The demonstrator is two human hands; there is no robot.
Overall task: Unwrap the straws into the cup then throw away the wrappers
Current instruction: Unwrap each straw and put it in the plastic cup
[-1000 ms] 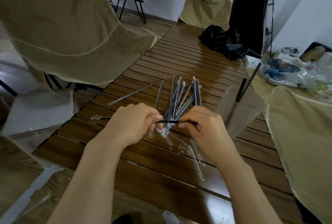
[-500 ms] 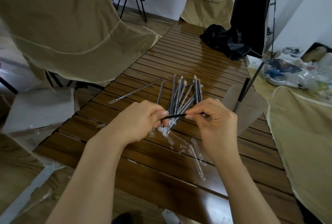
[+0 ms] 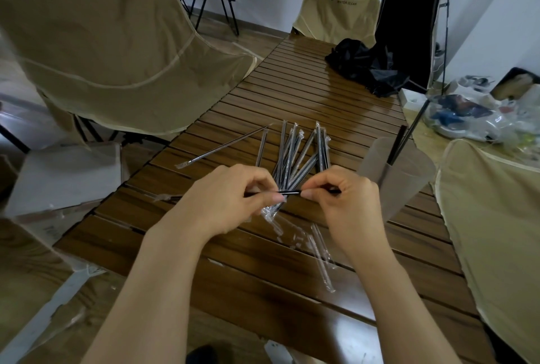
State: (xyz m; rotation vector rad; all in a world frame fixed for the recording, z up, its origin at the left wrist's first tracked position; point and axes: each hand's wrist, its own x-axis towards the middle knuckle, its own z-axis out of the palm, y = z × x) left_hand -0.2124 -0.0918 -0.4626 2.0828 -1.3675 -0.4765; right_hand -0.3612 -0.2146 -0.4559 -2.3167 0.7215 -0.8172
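Note:
My left hand [image 3: 225, 197] and my right hand [image 3: 347, 200] pinch one black straw [image 3: 290, 192] between them, held level above the slatted wooden table [image 3: 336, 106]. A short bare stretch of it shows between my thumbs. Behind my hands lies a fan of several wrapped black straws [image 3: 295, 150]. One more wrapped straw [image 3: 225, 146] lies apart to the left. A frosted plastic cup [image 3: 400, 176] stands at the right beside my right hand, with two black straws [image 3: 399, 144] leaning in it. Empty clear wrappers [image 3: 318, 249] lie on the table below my right hand.
A crumpled black bag [image 3: 368, 68] lies at the table's far end. Beige folding chairs stand to the left [image 3: 102, 51], far end [image 3: 336, 10] and right [image 3: 496, 232]. A heap of plastic clutter [image 3: 479, 118] sits on the floor at the right.
Both hands rose slightly from the table with the straw. The bare stretch of straw between my thumbs has grown shorter as my hands drew closer.

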